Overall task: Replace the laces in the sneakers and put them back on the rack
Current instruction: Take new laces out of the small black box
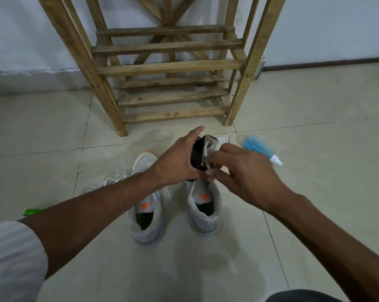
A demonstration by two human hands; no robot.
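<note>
Two white sneakers stand side by side on the tiled floor, the left sneaker and the right sneaker, both with orange tongue marks and no laces. My left hand holds a small black box above the right sneaker's toe. My right hand pinches a white lace that sticks out of the box's open top. A pile of loose white laces lies on the floor left of the sneakers. The wooden rack stands straight ahead against the wall.
A blue spray bottle with a white nozzle lies on the floor to the right of my hands. A white card shows behind the box. A green-and-white object peeks out by my left forearm.
</note>
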